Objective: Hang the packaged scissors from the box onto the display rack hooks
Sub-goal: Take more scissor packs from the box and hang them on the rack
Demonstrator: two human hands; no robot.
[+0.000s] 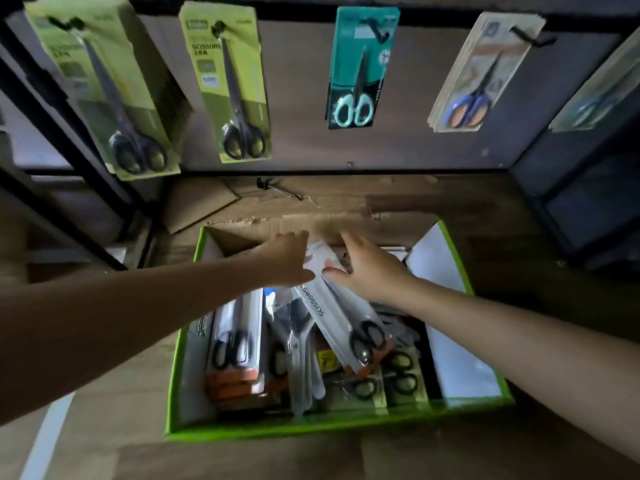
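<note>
Package of scissors (341,320), white card, held tilted over green box (277,432), low end above the other packs (235,348) lying inside. Long axis runs from the far top end, between both hands, down toward the viewer and slightly right; black handles at the near end. Left hand (287,258) has fingers curled round the top edge from the left. Right hand (375,270) pinches the same end, thumb on the front face. Both clamped on it, none spread.

Hooks lie up and beyond the fingers. Bare hook (278,191) sits just past the box's far wall, a bit left, nearer the left hand. Upper hooks carry green packs (228,88) and teal pack (360,67). Next likely: raise top end toward a hook. Hang hole is hidden by the hands.
</note>
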